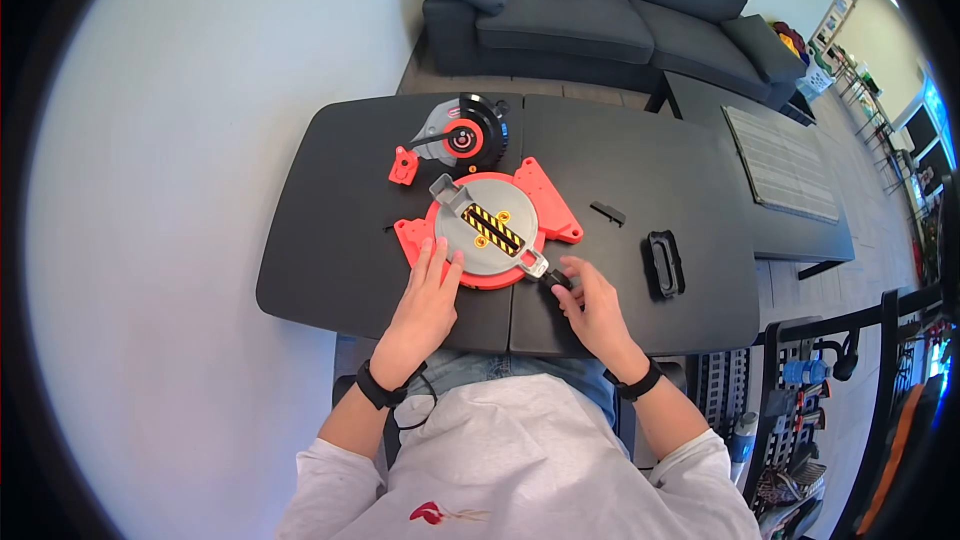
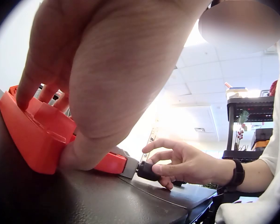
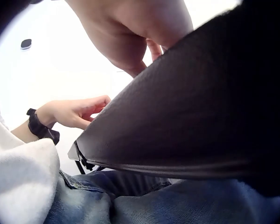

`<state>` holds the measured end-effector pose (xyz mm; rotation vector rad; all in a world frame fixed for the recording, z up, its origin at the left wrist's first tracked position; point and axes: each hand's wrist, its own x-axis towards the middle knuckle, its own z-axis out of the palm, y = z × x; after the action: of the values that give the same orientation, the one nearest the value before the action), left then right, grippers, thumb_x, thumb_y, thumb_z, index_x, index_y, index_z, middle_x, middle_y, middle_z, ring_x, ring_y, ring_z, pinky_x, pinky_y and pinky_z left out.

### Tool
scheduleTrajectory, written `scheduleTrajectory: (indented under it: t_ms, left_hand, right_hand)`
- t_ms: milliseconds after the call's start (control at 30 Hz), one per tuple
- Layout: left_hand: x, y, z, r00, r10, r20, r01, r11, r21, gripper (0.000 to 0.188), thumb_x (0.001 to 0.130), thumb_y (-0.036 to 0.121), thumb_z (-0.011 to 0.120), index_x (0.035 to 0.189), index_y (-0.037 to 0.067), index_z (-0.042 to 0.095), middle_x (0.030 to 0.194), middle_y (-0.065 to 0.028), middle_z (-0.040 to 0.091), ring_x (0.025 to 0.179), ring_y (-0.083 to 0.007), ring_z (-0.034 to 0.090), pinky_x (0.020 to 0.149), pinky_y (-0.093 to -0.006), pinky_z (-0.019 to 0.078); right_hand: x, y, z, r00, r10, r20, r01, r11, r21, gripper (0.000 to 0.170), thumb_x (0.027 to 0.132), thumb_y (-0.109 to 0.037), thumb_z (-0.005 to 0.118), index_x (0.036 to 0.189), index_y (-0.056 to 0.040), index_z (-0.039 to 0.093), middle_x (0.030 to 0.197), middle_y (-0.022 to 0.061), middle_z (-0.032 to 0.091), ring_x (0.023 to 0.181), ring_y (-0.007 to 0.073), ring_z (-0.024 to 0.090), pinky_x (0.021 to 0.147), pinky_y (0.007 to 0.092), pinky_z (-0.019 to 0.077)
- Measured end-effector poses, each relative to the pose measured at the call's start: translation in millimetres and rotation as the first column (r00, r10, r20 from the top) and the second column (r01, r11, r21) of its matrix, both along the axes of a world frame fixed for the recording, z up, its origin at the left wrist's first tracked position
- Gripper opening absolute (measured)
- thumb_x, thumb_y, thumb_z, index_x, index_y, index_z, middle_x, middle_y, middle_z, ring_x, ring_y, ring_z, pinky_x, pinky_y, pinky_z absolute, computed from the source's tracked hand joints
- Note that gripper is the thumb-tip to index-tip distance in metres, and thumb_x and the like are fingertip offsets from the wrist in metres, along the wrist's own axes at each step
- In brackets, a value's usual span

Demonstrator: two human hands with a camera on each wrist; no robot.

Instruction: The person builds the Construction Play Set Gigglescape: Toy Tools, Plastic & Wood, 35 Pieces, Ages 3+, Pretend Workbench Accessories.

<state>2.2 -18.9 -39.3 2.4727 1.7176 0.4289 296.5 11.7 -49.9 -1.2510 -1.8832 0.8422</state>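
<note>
A red base with a round grey plate [image 1: 470,250] and a yellow-black striped strip lies on the black table. My left hand [image 1: 425,300] rests on its lower left red edge, fingers straight. At the lower right, a grey arm [image 1: 535,263] ends in a black knob [image 1: 556,280], which my right hand [image 1: 595,310] pinches between thumb and fingers. The left wrist view shows the knob [image 2: 147,171] in the right hand [image 2: 189,163], and the left hand [image 2: 112,70] over the red base [image 2: 35,135]. In the right wrist view the tabletop hides the knob.
Behind the base stands a toy saw head [image 1: 465,135] with a black guard and red parts. To the right lie a small black strip [image 1: 608,212] and a black oblong part [image 1: 664,264]. A second table [image 1: 740,190], a sofa [image 1: 570,25] and a rack stand beyond.
</note>
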Motion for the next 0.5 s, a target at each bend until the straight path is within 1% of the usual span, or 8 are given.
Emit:
scheduleTrajectory:
  t_ms: [67, 167, 267, 367, 467, 500]
  left_hand:
    - [0.7, 0.7, 0.8, 1.000, -0.001, 0.002, 0.001, 1.000, -0.006, 0.073, 0.082, -0.009, 0.066, 0.153, -0.007, 0.050, 0.163, -0.0348, 0.038, 0.156, -0.0530, 0.034, 0.128, -0.0533, 0.0370]
    - [0.8, 1.0, 1.8, 1.000, 0.001, 0.008, -0.001, 1.000, -0.015, 0.074, 0.081, -0.009, 0.067, 0.153, -0.007, 0.049, 0.164, -0.0349, 0.037, 0.156, -0.0530, 0.033, 0.128, -0.0528, 0.0367]
    - [0.8, 0.0, 3.8, 1.000, -0.004, 0.009, 0.004, 1.000, -0.017, 0.075, 0.081, -0.009, 0.067, 0.153, -0.008, 0.049, 0.164, -0.0350, 0.037, 0.157, -0.0530, 0.033, 0.129, -0.0526, 0.0363]
    - [0.7, 0.2, 2.1, 1.000, -0.004, -0.015, 0.004, 1.000, -0.012, 0.075, 0.082, -0.008, 0.067, 0.154, -0.007, 0.048, 0.164, -0.0344, 0.037, 0.157, -0.0528, 0.033, 0.129, -0.0524, 0.0367]
    - [0.7, 0.8, 1.4, 0.999, -0.002, -0.047, 0.002, 1.000, -0.005, 0.074, 0.084, -0.007, 0.068, 0.155, -0.007, 0.045, 0.162, -0.0329, 0.038, 0.156, -0.0525, 0.033, 0.127, -0.0524, 0.0384]
    - [0.9, 0.4, 2.6, 0.999, -0.004, -0.044, 0.004, 1.000, -0.005, 0.074, 0.084, -0.007, 0.068, 0.155, -0.007, 0.045, 0.162, -0.0330, 0.038, 0.156, -0.0526, 0.033, 0.127, -0.0524, 0.0383]
  right_hand:
    - [1.4, 1.5, -3.3, 0.998, -0.008, -0.063, 0.005, 0.999, -0.044, 0.045, 0.099, -0.007, 0.077, 0.139, -0.0035, 0.057, 0.116, 0.0155, 0.068, 0.072, 0.0228, 0.070, 0.069, 0.0353, 0.0592]
    - [-4.4, -3.9, 16.9, 1.000, -0.027, -0.014, 0.028, 0.998, 0.061, 0.043, 0.098, -0.008, 0.078, 0.136, -0.0031, 0.059, 0.115, 0.0149, 0.068, 0.072, 0.0223, 0.070, 0.069, 0.0355, 0.0593]
    - [1.3, 1.0, 7.9, 0.999, 0.002, 0.050, -0.003, 1.000, 0.022, 0.040, 0.098, -0.009, 0.079, 0.133, -0.0020, 0.061, 0.119, 0.0141, 0.067, 0.073, 0.0218, 0.070, 0.069, 0.0347, 0.0593]
    - [3.8, 7.6, -12.3, 1.000, 0.003, -0.021, 0.000, 0.995, 0.103, 0.039, 0.096, -0.010, 0.082, 0.129, -0.0007, 0.064, 0.118, 0.0128, 0.065, 0.072, 0.0208, 0.069, 0.069, 0.0347, 0.0589]
    - [-1.1, 0.8, 9.9, 1.000, 0.011, 0.007, -0.011, 0.997, 0.071, 0.035, 0.094, -0.009, 0.083, 0.124, 0.0002, 0.068, 0.112, 0.0125, 0.066, 0.071, 0.0210, 0.068, 0.069, 0.0359, 0.0586]
    - [-0.7, 0.5, 10.8, 1.000, 0.002, 0.029, -0.005, 0.996, 0.091, 0.034, 0.094, -0.009, 0.083, 0.123, 0.0004, 0.068, 0.109, 0.0123, 0.066, 0.070, 0.0209, 0.068, 0.069, 0.0360, 0.0584]
